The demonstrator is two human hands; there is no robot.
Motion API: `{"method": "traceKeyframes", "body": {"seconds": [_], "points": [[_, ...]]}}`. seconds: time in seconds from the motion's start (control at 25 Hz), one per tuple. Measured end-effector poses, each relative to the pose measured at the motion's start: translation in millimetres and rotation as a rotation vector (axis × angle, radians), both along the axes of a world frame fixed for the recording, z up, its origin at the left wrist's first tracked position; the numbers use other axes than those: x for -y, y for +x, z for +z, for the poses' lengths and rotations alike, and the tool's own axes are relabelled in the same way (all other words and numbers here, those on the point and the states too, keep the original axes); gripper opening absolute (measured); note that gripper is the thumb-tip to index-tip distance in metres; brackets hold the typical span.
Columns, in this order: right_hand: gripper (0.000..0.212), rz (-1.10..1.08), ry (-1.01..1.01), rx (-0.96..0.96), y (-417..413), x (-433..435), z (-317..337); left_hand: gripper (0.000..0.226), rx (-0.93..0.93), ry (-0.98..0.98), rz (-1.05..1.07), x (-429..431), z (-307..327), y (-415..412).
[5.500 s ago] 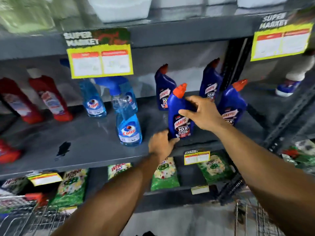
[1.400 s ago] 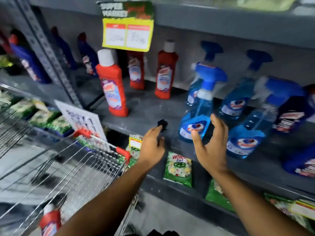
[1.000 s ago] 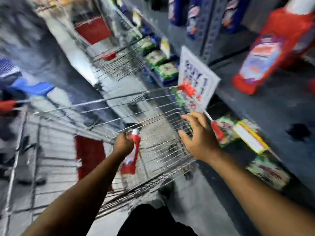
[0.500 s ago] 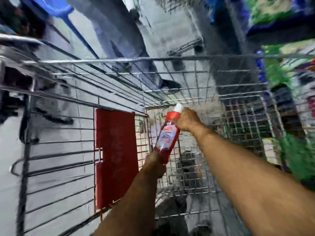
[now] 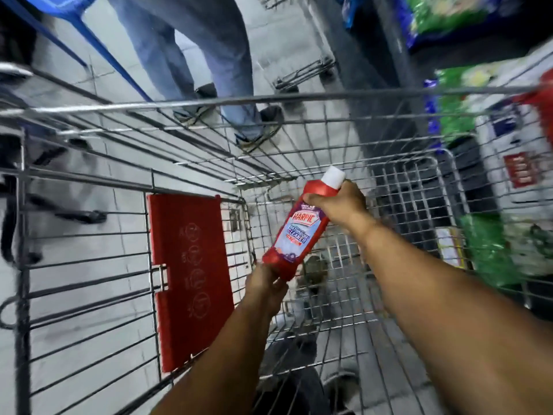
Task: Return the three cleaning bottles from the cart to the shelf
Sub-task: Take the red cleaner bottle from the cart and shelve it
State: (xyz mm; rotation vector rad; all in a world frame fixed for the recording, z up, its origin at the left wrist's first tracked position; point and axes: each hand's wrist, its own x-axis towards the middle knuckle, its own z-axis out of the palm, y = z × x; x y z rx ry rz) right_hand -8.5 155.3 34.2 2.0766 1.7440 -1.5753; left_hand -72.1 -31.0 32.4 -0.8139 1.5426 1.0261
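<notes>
A red cleaning bottle [image 5: 297, 232] with a white cap and a purple-white label hangs tilted inside the wire cart [image 5: 269, 100], cap pointing up and away. My left hand [image 5: 264, 287] grips its base from below. My right hand [image 5: 339, 202] is wrapped around its shoulder just under the cap. No other bottle shows in the cart basket. The shelf is at the right edge, blurred.
A red plastic child-seat flap [image 5: 190, 277] lies against the cart's near wall on the left. A person in jeans [image 5: 191, 55] stands just beyond the cart's far rim. Green packets [image 5: 484, 256] fill the low shelf on the right. A blue frame [image 5: 74, 22] crosses the top left.
I turned from the shelf to the cart, and my left hand took the red bottle. My right hand then joined it at the neck. The bottle has since risen slightly.
</notes>
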Motion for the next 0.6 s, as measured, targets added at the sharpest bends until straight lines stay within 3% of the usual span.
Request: {"method": "traceKeyframes", "body": {"seconds": [0.12, 0.24, 0.4, 0.52, 0.6], "points": [[0.041, -0.045, 0.16, -0.111, 40, -1, 82, 0.02, -0.08, 0.096, -0.191, -13, 49, 13], [0.058, -0.136, 0.4, -0.228, 98, 8, 178, 0.024, -0.104, 0.248, -0.437, -33, 114, 41], [0.052, -0.246, 0.709, -0.323, 187, 27, 302, 0.032, -0.253, 0.647, -0.738, -60, 206, 106], [0.05, -0.344, 0.947, -0.291, 253, 39, 375, 0.033, -0.413, 0.95, -1.024, -91, 263, 173], [0.054, -0.411, 1.038, -0.175, 294, 44, 408, 0.044, -0.617, 1.041, -1.214, -122, 274, 221]]}}
